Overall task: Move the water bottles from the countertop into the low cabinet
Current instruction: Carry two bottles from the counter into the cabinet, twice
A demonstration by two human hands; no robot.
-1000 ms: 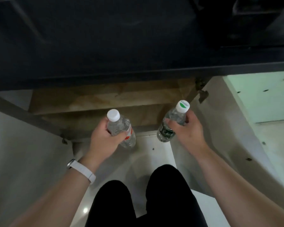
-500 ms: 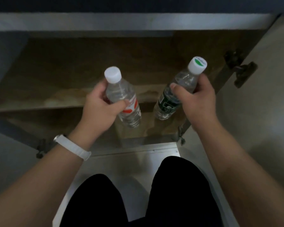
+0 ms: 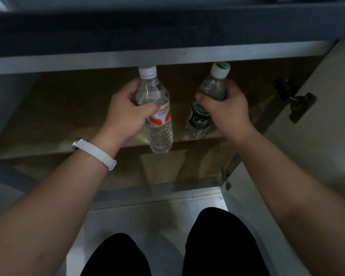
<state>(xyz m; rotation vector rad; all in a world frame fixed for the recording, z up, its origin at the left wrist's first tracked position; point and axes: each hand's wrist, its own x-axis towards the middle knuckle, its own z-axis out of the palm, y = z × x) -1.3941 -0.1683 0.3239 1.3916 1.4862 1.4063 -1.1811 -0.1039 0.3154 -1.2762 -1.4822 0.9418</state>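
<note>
My left hand (image 3: 127,116) grips a clear water bottle with a red-and-white label (image 3: 157,124) around its upper body. A second clear bottle with a dark green label (image 3: 202,120) is held near its neck by my right hand (image 3: 229,112). Both bottles have white caps and are upright, slightly tilted, inside the opening of the low cabinet (image 3: 68,116). Their bases hang over the front edge of the brown inner shelf; whether they touch it I cannot tell.
The cabinet's right door (image 3: 327,136) stands open, with a dark hinge (image 3: 295,102) on its inner side. The left door (image 3: 4,116) is open too. A dark countertop edge (image 3: 167,32) overhangs above. My knees in black trousers (image 3: 217,246) are on the white floor.
Both hands have carried the bottles forward and deeper into the cabinet opening. The view has dropped lower and closer to the shelf.
</note>
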